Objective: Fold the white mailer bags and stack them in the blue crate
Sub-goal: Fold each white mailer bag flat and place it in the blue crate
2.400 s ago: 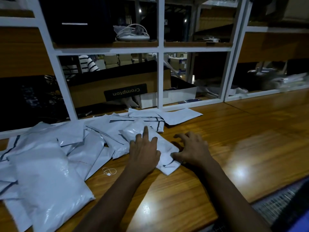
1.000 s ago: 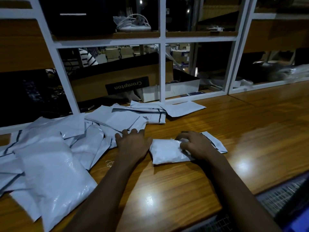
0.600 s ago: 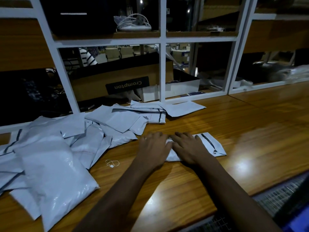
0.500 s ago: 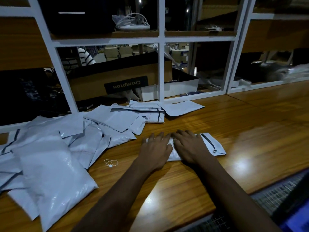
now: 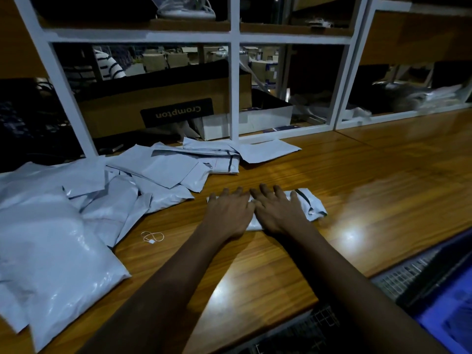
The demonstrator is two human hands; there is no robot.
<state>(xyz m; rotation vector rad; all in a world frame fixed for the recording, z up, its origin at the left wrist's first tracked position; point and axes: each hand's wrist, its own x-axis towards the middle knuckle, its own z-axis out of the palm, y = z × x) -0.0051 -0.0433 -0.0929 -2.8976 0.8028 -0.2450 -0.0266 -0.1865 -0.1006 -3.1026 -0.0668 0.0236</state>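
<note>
A white mailer bag [image 5: 310,204] lies partly folded on the wooden counter [image 5: 383,180], its dark-striped flap end sticking out to the right. My left hand [image 5: 228,213] and my right hand [image 5: 277,213] lie side by side on it, fingers straight, pressing it flat. Most of the bag is hidden under them. A loose pile of white mailer bags [image 5: 158,172] spreads over the counter's left and back. A blue crate [image 5: 449,315] shows at the lower right corner, below the counter edge.
One large stuffed white bag [image 5: 51,251] lies at the near left. A small white string tag [image 5: 152,237] lies beside the pile. White shelving [image 5: 233,72] with a brown Crompton box [image 5: 176,108] rises behind. A wire grid [image 5: 319,325] sits under the counter's near edge.
The bag was pulled out of the pile to the right and folded over. Both hands came together on it, and its flap end is now more crumpled and shorter.
</note>
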